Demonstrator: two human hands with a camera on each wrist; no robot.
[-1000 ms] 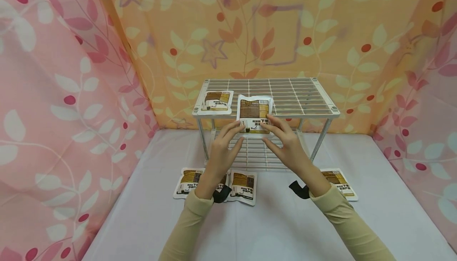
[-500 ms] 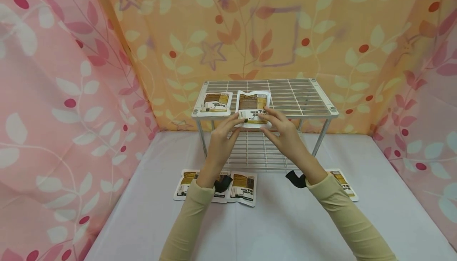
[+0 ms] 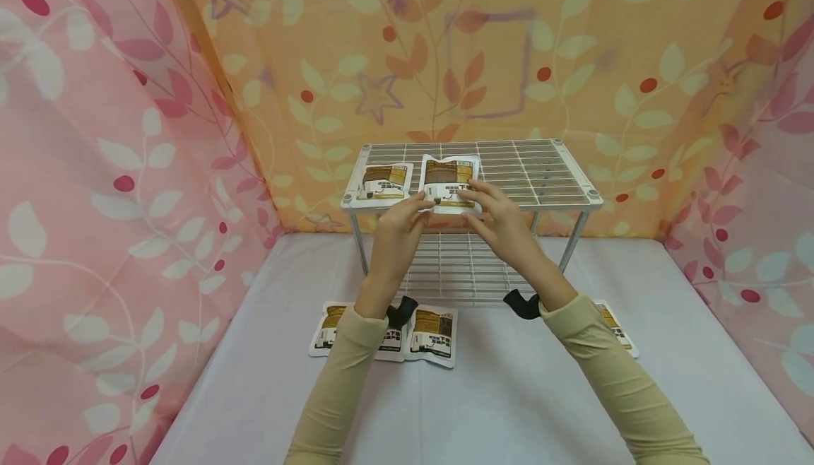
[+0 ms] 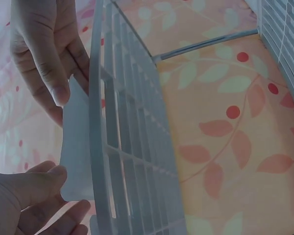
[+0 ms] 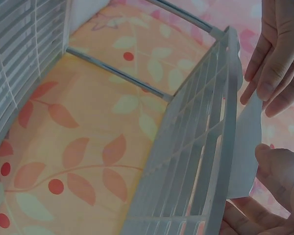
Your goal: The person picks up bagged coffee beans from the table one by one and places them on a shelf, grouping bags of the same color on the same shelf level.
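Both hands hold one flat white food pouch [image 3: 448, 177] with a brown and yellow printed label, at the front edge of the wire rack's top shelf [image 3: 528, 168]. My left hand [image 3: 396, 239] pinches its lower left corner; my right hand [image 3: 509, 232] grips its lower right side. Seen from the left wrist, the pale underside of the pouch [image 4: 78, 152] lies along the shelf rim, its near part sticking out past it. A similar pouch [image 3: 384, 182] lies on the shelf just to the left.
Below is the rack's lower wire shelf [image 3: 467, 267]. On the white-covered table [image 3: 483, 394] in front lie several more pouches [image 3: 432, 334] at left, partly behind the left forearm. Another pouch [image 3: 617, 327] is at right, partly behind the right sleeve. Patterned cloth [image 3: 318, 62] walls surround the table.
Both hands have moved the held pouch up and away from me, from in front of the rack onto the top shelf's front part, beside the other pouch.
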